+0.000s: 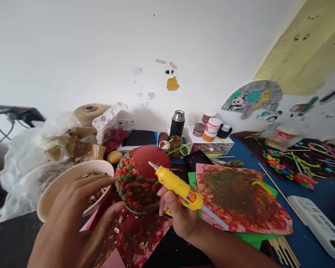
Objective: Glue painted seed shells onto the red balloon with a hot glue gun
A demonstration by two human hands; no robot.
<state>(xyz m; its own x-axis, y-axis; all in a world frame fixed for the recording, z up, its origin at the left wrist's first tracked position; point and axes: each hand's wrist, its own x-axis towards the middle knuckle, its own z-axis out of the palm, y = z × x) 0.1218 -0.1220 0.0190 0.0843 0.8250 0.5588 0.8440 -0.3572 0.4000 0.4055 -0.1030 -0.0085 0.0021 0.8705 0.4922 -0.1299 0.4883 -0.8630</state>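
Observation:
My right hand (176,215) is closed around a yellow glue gun (176,184), whose metal tip points up and left at a dark red ball (149,160). The ball's lower left side is covered with small red and green pieces. My left hand (72,219) reaches toward the ball from the left, its fingertips pressed against the studded patch; the fingers are extended together and I cannot make out anything between them. The ball sits over a red-and-green splattered sheet (134,242).
A cream bowl (58,186) of small bits stands behind my left hand. A painted sheet (240,197) lies to the right on the blue table (318,190). Paint jars (212,128), a black flask (177,124), twine (88,111), a plastic bag (25,163), pipe cleaners (301,163) and wooden sticks (281,247) surround the work area.

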